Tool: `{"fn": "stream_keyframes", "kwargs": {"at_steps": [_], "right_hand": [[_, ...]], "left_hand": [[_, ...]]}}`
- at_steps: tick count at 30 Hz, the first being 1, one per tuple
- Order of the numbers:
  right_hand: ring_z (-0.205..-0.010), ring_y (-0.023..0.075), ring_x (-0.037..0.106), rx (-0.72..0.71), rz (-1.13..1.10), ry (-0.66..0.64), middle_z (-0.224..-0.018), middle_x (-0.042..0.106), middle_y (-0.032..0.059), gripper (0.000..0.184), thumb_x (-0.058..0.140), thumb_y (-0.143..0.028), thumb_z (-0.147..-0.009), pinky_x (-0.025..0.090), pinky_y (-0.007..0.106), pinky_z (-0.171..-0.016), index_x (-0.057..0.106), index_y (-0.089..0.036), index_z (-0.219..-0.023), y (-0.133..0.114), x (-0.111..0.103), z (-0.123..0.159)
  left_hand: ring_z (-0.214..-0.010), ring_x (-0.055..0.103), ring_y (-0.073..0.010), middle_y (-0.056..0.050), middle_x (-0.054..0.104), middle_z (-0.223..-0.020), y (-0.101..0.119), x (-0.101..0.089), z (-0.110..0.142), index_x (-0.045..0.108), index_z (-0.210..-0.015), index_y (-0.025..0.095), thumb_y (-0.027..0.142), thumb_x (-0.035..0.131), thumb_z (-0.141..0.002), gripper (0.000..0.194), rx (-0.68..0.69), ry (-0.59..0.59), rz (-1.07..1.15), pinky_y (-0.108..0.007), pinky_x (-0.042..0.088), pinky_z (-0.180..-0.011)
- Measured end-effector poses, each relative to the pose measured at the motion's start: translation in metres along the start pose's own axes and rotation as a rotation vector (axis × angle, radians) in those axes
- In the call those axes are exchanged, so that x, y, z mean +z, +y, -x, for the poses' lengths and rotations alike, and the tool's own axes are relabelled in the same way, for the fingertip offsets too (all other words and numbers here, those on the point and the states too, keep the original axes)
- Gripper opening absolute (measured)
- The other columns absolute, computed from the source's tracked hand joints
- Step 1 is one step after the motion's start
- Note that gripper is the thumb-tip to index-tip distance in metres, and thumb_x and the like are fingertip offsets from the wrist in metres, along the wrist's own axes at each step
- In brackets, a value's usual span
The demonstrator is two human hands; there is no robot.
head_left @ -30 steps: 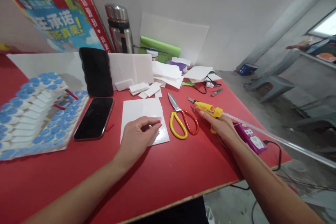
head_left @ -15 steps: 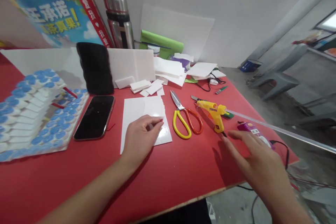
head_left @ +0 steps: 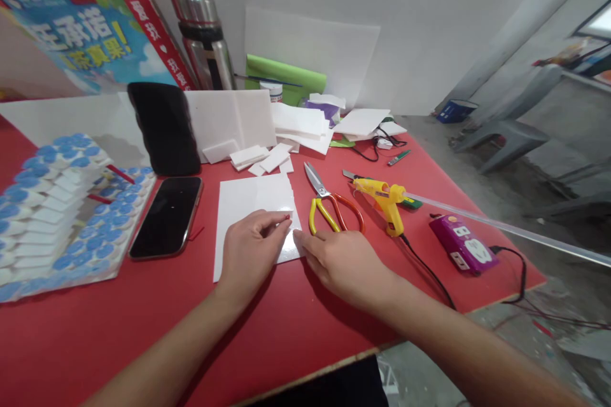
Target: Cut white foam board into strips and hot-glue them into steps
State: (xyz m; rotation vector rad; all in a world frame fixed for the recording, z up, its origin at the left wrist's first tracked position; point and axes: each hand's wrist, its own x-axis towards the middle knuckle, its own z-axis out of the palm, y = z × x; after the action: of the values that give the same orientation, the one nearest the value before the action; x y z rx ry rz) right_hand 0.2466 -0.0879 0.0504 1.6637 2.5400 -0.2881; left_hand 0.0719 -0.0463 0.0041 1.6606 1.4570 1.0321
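My left hand (head_left: 251,245) is closed in a pinch above a white foam board (head_left: 229,210) on the red table. A tiny red piece (head_left: 287,217) shows at its fingertips; the rest of it is hidden. My right hand (head_left: 346,264) lies by the board's right edge, fingers bent and drawn together, its fingertips close to the left hand's. Whether anything is between them is hidden. Scissors (head_left: 329,203) with one yellow and one orange handle lie just beyond the right hand. A yellow glue gun (head_left: 386,200) with a long clear glue stick rests farther right.
To the left are a phone (head_left: 167,216), a standing black object (head_left: 165,130) and a white stair model (head_left: 52,222) with blue discs. Behind lie white foam offcuts (head_left: 272,159) and a steel flask (head_left: 205,44). A purple socket block (head_left: 463,245) with cables sits near the right edge.
My right hand has moved left from beside the glue gun to the board's right edge, its fingers closing. My left hand keeps its pinch. The view has shifted slightly.
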Motion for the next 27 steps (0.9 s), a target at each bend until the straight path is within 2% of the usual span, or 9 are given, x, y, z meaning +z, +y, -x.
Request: {"fn": "stream_keyframes", "kwargs": {"at_steps": [7,27], "right_hand": [[-0.067,0.0178,0.067,0.010,-0.020,0.031,-0.088,0.078,0.0047,0.036,0.044,-0.029,-0.109,0.019,0.034,-0.054,0.065,-0.024,-0.137,0.004,0.014,-0.001],[-0.066,0.0178,0.067,0.008,-0.009,0.033,-0.087,0.080,0.0063,0.041,0.044,-0.029,-0.108,0.015,0.034,-0.055,0.065,-0.024,-0.144,0.005,0.020,-0.002]], "left_hand": [[-0.088,0.075,-0.0232,-0.003,0.084,-0.098,0.002,0.000,0.000,0.085,-0.090,0.026,0.038,0.069,-0.086,0.020,-0.016,-0.004,-0.017,-0.035,0.056,-0.077],[-0.086,0.075,-0.0236,-0.002,0.084,-0.096,0.000,0.001,-0.004,0.085,-0.089,0.027,0.038,0.070,-0.087,0.019,-0.048,-0.018,-0.098,-0.035,0.053,-0.074]]}}
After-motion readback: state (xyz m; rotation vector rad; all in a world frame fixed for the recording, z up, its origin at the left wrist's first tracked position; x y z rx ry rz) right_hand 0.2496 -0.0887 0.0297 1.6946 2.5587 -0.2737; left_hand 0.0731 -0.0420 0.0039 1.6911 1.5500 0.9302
